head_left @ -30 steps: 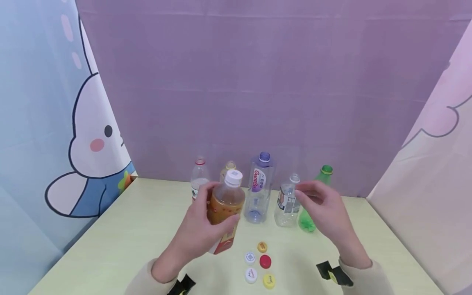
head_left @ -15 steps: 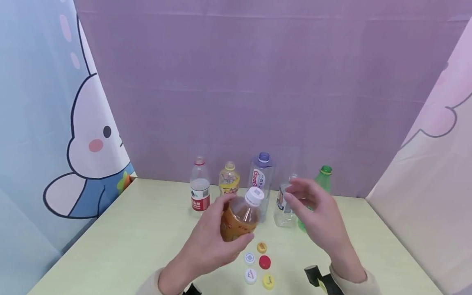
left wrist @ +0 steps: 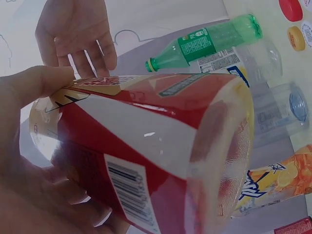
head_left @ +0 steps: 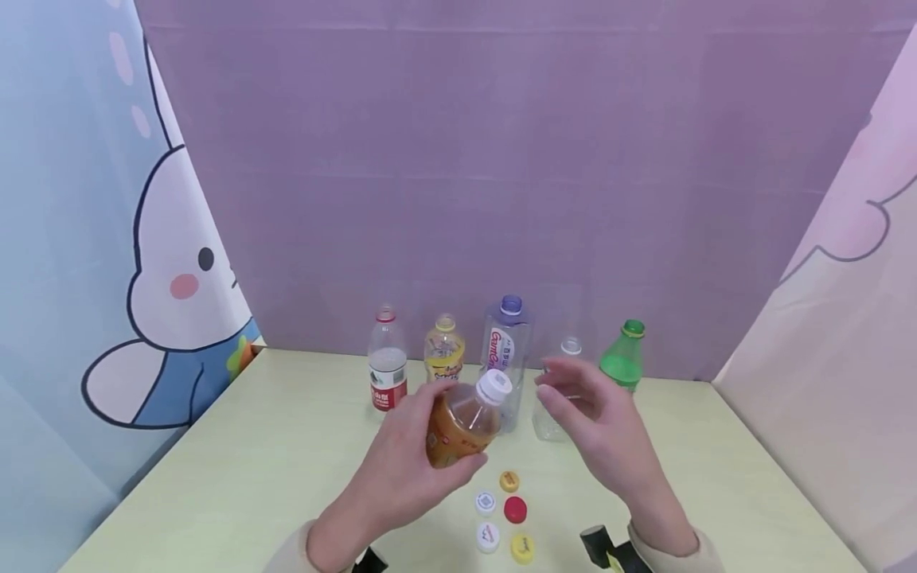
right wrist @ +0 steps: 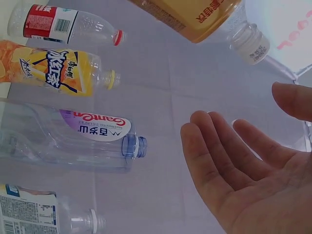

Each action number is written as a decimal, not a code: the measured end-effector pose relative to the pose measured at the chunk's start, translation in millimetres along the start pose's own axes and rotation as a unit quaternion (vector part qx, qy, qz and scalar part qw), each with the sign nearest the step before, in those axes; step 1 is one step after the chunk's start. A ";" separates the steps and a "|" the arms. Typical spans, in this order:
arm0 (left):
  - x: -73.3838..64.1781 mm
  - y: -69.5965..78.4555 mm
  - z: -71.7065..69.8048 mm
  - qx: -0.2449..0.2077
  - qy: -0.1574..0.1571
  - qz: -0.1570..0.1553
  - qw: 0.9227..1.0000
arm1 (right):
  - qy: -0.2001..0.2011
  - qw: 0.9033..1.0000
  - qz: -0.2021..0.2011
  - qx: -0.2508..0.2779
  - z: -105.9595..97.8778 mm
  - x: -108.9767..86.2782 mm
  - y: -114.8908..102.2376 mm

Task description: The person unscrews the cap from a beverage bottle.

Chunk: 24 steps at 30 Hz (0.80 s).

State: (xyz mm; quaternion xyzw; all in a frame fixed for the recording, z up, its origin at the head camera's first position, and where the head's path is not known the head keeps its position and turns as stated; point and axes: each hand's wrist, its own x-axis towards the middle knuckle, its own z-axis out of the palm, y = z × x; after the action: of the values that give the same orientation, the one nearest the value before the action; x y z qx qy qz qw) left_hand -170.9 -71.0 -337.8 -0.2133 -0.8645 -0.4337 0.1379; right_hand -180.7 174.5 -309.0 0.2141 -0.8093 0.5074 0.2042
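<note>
My left hand (head_left: 404, 465) grips a plastic drink bottle (head_left: 462, 426) with an orange-gold label and a white cap (head_left: 494, 386), its top tilted to the right. In the left wrist view the bottle's red and white lower label and barcode (left wrist: 129, 192) face the camera, thumb on top and fingers beneath. To the right of it my right hand (head_left: 602, 426) hovers with fingers loosely bent and nothing in its grasp. The right wrist view shows the white-capped neck (right wrist: 251, 44) apart from the right fingers (right wrist: 204, 156). In the head view, the right hand partly covers a clear bottle (head_left: 550, 426).
Behind the hands stand a red-labelled bottle (head_left: 388, 374), a yellow-labelled bottle (head_left: 445, 350), a tall bluish bottle (head_left: 505, 342) and a green bottle (head_left: 625, 358). Several loose caps lie on the table in front: white (head_left: 485, 501), orange (head_left: 509, 481), red (head_left: 515, 509), yellow (head_left: 522, 547). A purple cloth (head_left: 487, 159) hangs behind.
Over the second, the held bottle moved right and down, tilting more, then stayed nearly in place. My right hand shifted left and slightly down, uncovering more of the green bottle.
</note>
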 end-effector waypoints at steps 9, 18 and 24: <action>-1.9 -3.4 2.4 0.060 -0.002 0.026 0.998 | -0.014 0.999 -0.011 0.036 3.5 -2.0 -1.8; -1.4 -7.0 4.3 0.081 -0.006 0.033 0.996 | -0.019 0.999 -0.003 0.039 6.0 -6.2 -4.3; -1.3 -8.0 6.1 0.089 -0.007 0.043 0.995 | -0.029 0.999 -0.011 0.041 6.7 -5.7 -3.9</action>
State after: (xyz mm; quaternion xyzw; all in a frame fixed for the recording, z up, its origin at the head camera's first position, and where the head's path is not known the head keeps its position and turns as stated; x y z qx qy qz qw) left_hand -174.0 -70.7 -347.4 -0.2402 -0.8905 -0.3476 0.1690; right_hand -174.6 167.7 -312.0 0.2460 -0.7907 0.5317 0.1777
